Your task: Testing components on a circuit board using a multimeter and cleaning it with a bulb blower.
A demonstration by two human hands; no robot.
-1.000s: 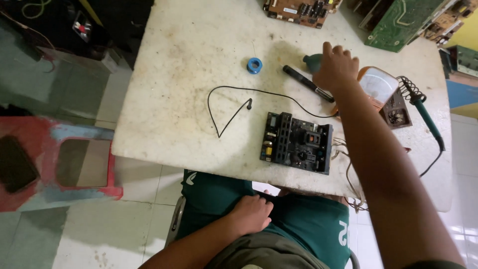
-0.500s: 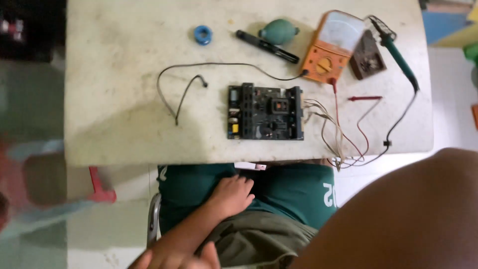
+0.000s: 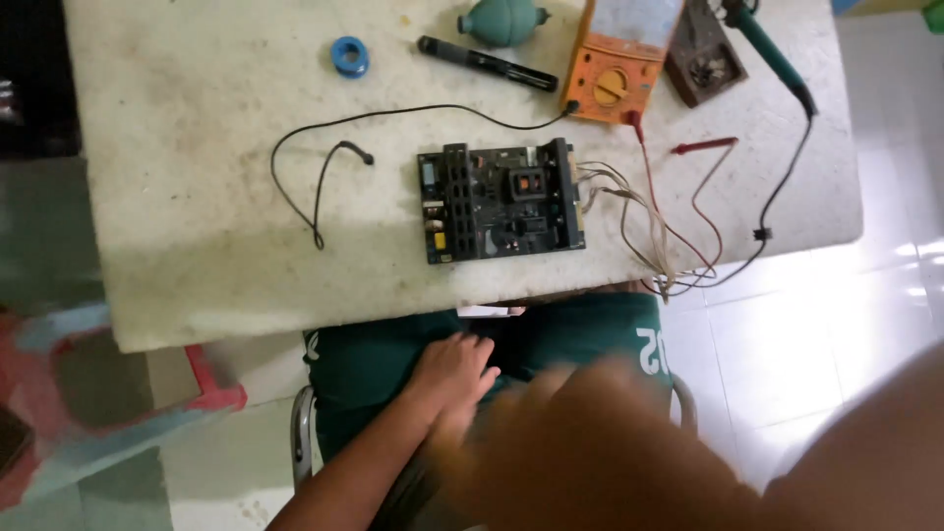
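My left hand (image 3: pixel 454 372) rests on my lap, on the green shorts (image 3: pixel 374 359), and holds nothing. My right hand (image 3: pixel 551 428) is a blur low over my lap, just right of the left hand, and its fingers cannot be made out. My right forearm fills the lower right corner. Both hands are off the white table (image 3: pixel 197 246). On the table in front of me lies a black circuit board (image 3: pixel 501 202) with thin wires trailing off its right side. Behind it sits an orange multimeter (image 3: pixel 615 69) with a red probe (image 3: pixel 703 147) and a black lead (image 3: pixel 324 167).
Along the table's far side lie a blue spool (image 3: pixel 349 56), a black pen-like tool (image 3: pixel 487 64), a green rubber bulb (image 3: pixel 501 20), a brown stand (image 3: pixel 703 54) and a green-handled soldering iron (image 3: pixel 777 49). White floor tiles lie to the right, a red frame (image 3: pixel 211 383) at the lower left.
My right arm has pulled back from the far side of the table, by the multimeter, down to my lap. My left hand stays on my thigh.
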